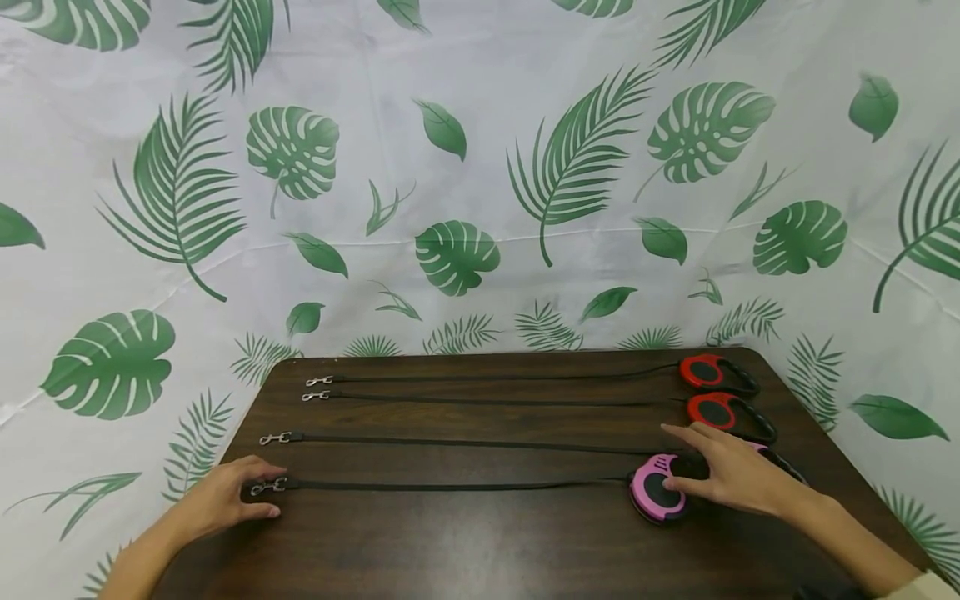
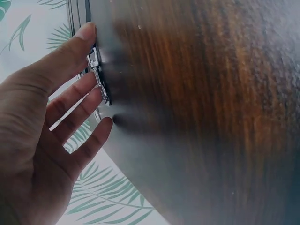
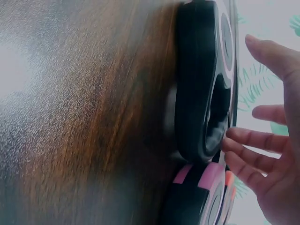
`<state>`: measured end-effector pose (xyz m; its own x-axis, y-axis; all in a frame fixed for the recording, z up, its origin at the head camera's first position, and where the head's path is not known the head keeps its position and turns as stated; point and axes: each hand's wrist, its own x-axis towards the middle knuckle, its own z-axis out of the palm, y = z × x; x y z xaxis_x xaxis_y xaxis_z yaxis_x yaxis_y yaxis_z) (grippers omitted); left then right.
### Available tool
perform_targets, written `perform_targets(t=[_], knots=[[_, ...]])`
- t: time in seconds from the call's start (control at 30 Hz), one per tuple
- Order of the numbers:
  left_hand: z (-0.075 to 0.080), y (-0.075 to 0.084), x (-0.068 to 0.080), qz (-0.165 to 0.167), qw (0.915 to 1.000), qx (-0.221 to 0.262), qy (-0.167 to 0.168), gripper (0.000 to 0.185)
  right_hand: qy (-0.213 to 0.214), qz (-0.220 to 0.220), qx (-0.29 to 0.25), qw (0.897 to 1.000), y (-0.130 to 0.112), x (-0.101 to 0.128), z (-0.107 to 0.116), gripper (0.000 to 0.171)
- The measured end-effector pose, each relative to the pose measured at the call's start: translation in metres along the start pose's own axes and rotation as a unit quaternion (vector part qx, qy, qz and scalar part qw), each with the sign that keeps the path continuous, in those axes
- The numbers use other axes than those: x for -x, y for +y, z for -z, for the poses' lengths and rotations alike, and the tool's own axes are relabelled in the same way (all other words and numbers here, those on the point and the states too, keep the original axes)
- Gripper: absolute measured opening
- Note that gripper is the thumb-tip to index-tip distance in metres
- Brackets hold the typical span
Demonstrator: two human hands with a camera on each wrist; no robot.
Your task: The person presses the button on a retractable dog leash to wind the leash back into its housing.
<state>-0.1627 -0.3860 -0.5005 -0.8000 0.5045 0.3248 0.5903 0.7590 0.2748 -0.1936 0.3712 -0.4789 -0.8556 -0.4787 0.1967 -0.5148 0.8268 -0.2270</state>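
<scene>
Four retractable leashes lie pulled out across a dark wooden table (image 1: 480,550). The nearest one has a pink and black housing (image 1: 651,496), a black cord (image 1: 450,485) and a metal clip (image 1: 267,487). My left hand (image 1: 251,497) lies at the table's left edge, with thumb and straight fingers touching that clip (image 2: 99,79). My right hand (image 1: 712,479) rests with spread fingers on the pink housing (image 3: 197,84). It also covers most of a second pink housing (image 1: 757,447) behind.
Two red and black housings (image 1: 703,372) (image 1: 716,411) sit at the back right, their cords running left to clips (image 1: 318,381) (image 1: 316,396). A third clip (image 1: 275,438) lies nearer me. A leaf-print cloth (image 1: 480,167) hangs behind and around the table.
</scene>
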Motion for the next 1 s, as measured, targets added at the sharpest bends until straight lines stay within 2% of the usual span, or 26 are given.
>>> perform_targets(t=[0.4,0.6,0.77,1.0], knots=[[-0.009,-0.012,0.000,-0.026,0.9975,0.049,0.043,0.038,-0.020,0.015,-0.009,1.000,-0.003,-0.004,-0.006,0.086],[-0.012,-0.015,-0.001,-0.027,0.9951,0.072,0.062,0.034,-0.033,0.022,-0.017,0.999,0.000,-0.005,-0.008,0.088],[-0.013,-0.018,-0.002,-0.030,0.9928,0.098,0.063,0.032,-0.038,0.028,-0.035,0.998,0.004,-0.008,-0.009,0.087],[-0.015,-0.019,-0.005,-0.023,0.9933,0.100,0.053,0.032,-0.043,0.034,-0.067,0.996,0.004,-0.010,-0.008,0.084]])
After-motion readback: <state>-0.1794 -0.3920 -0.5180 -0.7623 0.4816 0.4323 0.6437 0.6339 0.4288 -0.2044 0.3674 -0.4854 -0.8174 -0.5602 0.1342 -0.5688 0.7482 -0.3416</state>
